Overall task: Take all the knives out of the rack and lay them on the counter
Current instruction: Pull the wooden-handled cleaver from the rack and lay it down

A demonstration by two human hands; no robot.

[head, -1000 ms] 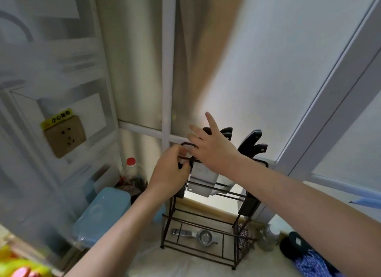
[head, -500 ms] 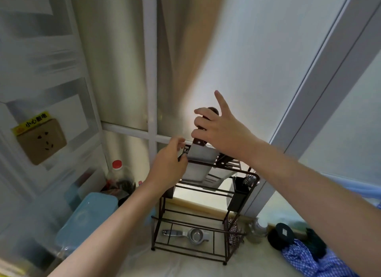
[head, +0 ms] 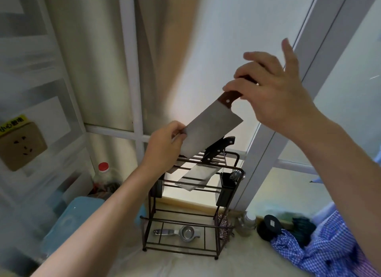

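Note:
A cleaver with a brown wooden handle hangs tilted in the air just above the black wire rack. My right hand grips its handle, with the thumb and little finger raised. My left hand pinches the blade's far corner with its fingertips. Still standing in the rack's top slots are black-handled knives, and a wide blade hangs below them. The rack stands on the pale counter.
A metal strainer lies on the rack's bottom shelf. A blue lidded box and a red-capped bottle sit left of the rack. A glass jar, a black lid and a blue checked cloth lie to the right. Window frames close in behind.
The cleaver has come up out of the rack and now hangs clear above it. My right hand rose up and right with the handle. My left hand moved from the rack's rim to the blade's corner.

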